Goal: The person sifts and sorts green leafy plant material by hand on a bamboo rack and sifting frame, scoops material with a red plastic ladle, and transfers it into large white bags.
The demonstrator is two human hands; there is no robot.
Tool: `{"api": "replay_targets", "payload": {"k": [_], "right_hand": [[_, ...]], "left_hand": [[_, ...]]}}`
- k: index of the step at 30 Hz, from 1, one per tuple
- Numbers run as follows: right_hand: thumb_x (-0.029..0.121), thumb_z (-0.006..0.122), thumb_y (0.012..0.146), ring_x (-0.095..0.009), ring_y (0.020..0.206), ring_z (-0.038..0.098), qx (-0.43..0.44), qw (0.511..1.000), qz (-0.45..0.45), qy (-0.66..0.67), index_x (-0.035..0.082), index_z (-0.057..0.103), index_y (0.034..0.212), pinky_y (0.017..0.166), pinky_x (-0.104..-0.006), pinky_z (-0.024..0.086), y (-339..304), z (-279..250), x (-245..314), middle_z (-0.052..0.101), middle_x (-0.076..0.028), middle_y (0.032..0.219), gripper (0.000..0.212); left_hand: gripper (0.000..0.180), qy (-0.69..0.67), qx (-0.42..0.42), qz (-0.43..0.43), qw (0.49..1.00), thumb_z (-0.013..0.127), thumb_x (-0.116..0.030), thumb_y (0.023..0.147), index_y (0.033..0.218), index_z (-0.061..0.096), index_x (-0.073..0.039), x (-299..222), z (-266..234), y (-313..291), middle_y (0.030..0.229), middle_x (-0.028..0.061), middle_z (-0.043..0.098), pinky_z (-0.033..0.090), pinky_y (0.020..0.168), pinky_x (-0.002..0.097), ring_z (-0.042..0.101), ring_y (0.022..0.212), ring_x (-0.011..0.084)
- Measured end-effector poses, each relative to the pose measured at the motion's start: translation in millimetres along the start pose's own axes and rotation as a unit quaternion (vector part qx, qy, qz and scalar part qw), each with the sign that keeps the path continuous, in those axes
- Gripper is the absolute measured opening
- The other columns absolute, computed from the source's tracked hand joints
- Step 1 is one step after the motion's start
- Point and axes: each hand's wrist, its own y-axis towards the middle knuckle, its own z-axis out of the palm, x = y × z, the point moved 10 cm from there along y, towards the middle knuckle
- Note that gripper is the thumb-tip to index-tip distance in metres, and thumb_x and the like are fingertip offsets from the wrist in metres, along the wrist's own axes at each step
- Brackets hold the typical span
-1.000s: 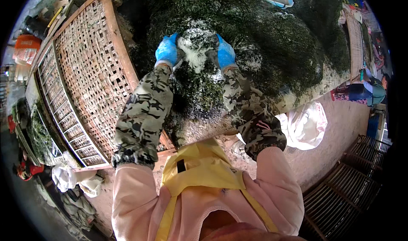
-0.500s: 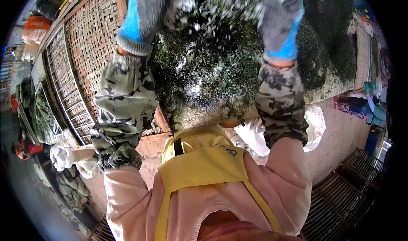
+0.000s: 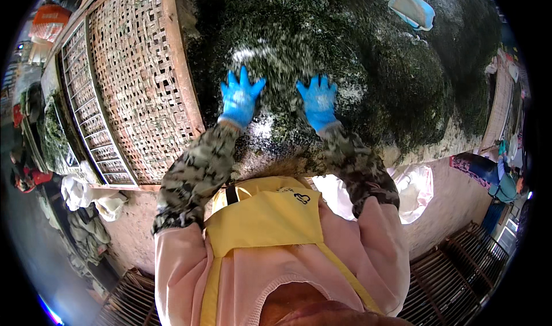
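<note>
A heap of dark green, shredded, leafy or stringy matter (image 3: 264,15) covers the worktop in front of me; I cannot make out its exact kind. White grains (image 3: 263,126) lie scattered over it, thickest around my hands. My left hand (image 3: 239,100), in a blue work glove, is open on the near part of the heap with its fingers spread. To its right, my right hand (image 3: 319,100) rests in a matching glove, open too, fingers apart and pointing away from me. White dust marks the backs of both gloves. Neither hand grips anything.
A blue-and-white plastic scoop or tub (image 3: 411,8) lies on the heap at the far right. On the left stands a woven bamboo panel (image 3: 135,67) with a metal rack (image 3: 95,104). White sacks (image 3: 415,193) hang below the worktop edge; slatted racks (image 3: 460,268) stand lower right.
Both hands have come back toward me and closer together, from the far part of the heap. Fingers that were blurred and partly hidden are now spread. The scoop has come into view.
</note>
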Motion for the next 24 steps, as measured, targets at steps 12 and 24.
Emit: {"api": "replay_targets", "payload": {"k": [12, 24], "right_hand": [[0.04, 0.052, 0.099, -0.018, 0.074, 0.058, -0.091, 0.237, -0.026, 0.967, 0.009, 0.054, 0.126, 0.06, -0.0278, 0.05, 51.0, -104.0, -110.8, 0.065, -0.009, 0.104, 0.041], [0.035, 0.049, 0.101, -0.025, 0.113, 0.059, -0.048, 0.18, -0.254, 0.949, 0.014, 0.038, 0.146, 0.092, -0.0397, 0.055, 24.7, -192.3, -173.8, 0.054, -0.011, 0.132, 0.051]], "left_hand": [[0.048, -0.888, -0.093, -0.002, 0.451, 0.064, -0.006, 0.084, 0.131, 0.056, -0.002, 94.0, -75.8, 65.7, 0.109, 0.0082, 0.068, 0.051, 0.09, 0.0341, 0.062, 0.094, 0.0163], [0.031, -0.88, -0.074, 0.036, 0.468, 0.053, -0.018, 0.095, 0.121, 0.061, -0.003, 113.3, -131.1, 66.9, 0.101, 0.0048, 0.069, 0.049, 0.091, 0.0347, 0.062, 0.086, 0.0167]]}}
